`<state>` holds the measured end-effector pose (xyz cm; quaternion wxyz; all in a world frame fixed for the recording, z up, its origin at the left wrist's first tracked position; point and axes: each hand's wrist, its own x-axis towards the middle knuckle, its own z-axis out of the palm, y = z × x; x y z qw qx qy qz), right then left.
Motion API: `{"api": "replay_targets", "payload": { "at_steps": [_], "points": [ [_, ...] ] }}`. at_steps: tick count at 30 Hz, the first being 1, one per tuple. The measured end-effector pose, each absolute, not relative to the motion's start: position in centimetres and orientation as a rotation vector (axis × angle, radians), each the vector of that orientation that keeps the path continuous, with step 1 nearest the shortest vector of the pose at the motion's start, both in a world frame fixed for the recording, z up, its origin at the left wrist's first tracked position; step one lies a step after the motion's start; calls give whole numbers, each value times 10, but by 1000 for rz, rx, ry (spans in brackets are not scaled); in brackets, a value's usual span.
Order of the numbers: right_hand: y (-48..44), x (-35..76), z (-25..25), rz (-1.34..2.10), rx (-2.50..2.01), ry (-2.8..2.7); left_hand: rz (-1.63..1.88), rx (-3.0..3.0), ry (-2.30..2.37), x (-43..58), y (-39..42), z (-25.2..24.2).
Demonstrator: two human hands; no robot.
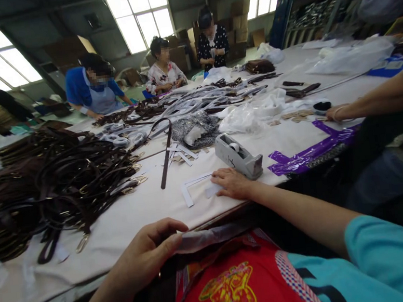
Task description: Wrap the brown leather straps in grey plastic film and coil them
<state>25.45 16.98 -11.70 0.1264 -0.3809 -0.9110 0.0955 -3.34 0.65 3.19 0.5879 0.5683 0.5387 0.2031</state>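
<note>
My left hand [154, 246] is closed at the table's near edge, thumb and fingers pinching the end of a long strip in pale wrapping [211, 237]. That strip runs rightward above my red apron [234, 283], and its far end is lost in shadow. Fingers spread, my right hand [232, 184] lies on the tabletop beside a grey tape dispenser [238, 156]. Its fingertips touch a small whitish piece of paper [213, 190]. Just left of them is a narrow white paper strip bent at an angle [188, 196].
Dark brown straps with metal clasps [80, 174] are heaped at left. Wrapped straps [188, 101] cover the table's middle. Purple tape [307, 153] lines the edge at right, near another person's arm [380, 96]. Several people work across the table.
</note>
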Motion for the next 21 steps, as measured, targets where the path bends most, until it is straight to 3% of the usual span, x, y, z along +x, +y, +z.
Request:
{"api": "replay_targets", "payload": {
  "at_steps": [6, 9, 10, 13, 15, 21],
  "points": [
    [209, 200, -83, 271, -1375, -2347, 487, 1533, 1252, -18, 7, 45],
    [184, 185, -60, 387, -1276, -2280, 520, 1701, 1309, -11, 13, 48],
    [168, 182, -55, 551, -1167, -2277, 540, 1741, 1323, -9, 16, 47],
    [114, 180, -46, 1542, -682, -2034, 616, 1791, 1300, -2, 27, 39],
    [88, 188, -43, 1859, -673, -1779, 624, 1784, 1262, 1, 35, 32],
    [81, 242, -41, 1617, -976, -1670, 377, 1726, 1254, -1, 43, 27]
  ]
}}
